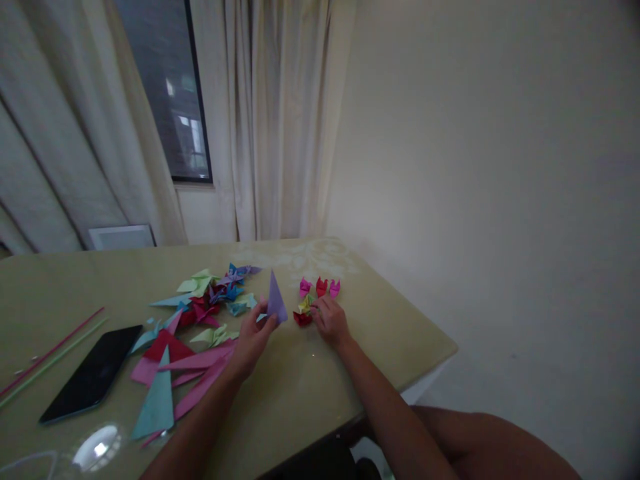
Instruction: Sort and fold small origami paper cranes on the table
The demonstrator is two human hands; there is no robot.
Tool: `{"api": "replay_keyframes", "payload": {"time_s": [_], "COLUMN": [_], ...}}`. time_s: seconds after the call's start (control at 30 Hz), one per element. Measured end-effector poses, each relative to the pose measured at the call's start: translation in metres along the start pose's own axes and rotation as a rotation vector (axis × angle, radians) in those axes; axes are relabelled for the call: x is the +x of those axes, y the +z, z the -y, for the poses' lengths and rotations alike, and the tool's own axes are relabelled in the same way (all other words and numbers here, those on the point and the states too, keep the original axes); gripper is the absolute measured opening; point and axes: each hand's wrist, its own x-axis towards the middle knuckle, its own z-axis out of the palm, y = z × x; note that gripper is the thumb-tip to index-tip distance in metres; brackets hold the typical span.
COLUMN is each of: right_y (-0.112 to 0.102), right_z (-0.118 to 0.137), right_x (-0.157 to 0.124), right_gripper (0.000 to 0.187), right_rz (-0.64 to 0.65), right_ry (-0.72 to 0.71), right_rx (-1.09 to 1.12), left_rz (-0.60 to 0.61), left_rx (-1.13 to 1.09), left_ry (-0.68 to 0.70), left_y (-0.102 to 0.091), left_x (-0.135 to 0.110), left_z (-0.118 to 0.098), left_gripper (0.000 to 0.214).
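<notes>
My left hand [257, 333] pinches a purple folded-paper triangle [276, 303] between thumb and fingers, its point standing upward. To its right, the curled fingers of my right hand [331, 319] close on the edge of a small yellow origami piece [305, 305], partly covering it. A red origami piece [302, 319] lies just in front of the yellow one. Behind my right hand sit a magenta origami piece [305, 287], a red one [321, 287] and a pink one [335, 287]. Left of my left hand spreads a heap of folded papers [203, 310] in several colours.
A black phone [93, 373] lies on the table [300, 400] at left, beside a pink stick [55, 348] and a green stick [55, 360]. Clear plastic or glass [97, 447] stands at the front left. The table's right edge slants toward the wall [490, 200].
</notes>
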Motion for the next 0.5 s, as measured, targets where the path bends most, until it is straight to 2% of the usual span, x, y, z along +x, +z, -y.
{"api": "replay_keyframes", "payload": {"time_s": [0.13, 0.3, 0.43, 0.5], "right_y": [-0.002, -0.001, -0.005, -0.009], "right_z": [0.001, 0.009, 0.025, 0.032], "right_x": [-0.001, 0.003, 0.003, 0.000], "right_gripper": [0.045, 0.055, 0.041, 0.037], "right_rz": [0.030, 0.023, 0.031, 0.036], "right_ry": [-0.102, -0.157, -0.194, -0.159], "right_rx": [0.011, 0.095, 0.193, 0.283], "left_rz": [0.062, 0.080, 0.206, 0.284], "left_rx": [-0.010, 0.137, 0.197, 0.274], "left_ry": [-0.014, -0.011, 0.033, 0.091], "left_y": [0.007, 0.011, 0.016, 0.015], "left_x": [-0.004, -0.005, -0.009, -0.009], "left_z": [0.000, 0.012, 0.020, 0.017], "left_gripper": [0.055, 0.049, 0.043, 0.040]}}
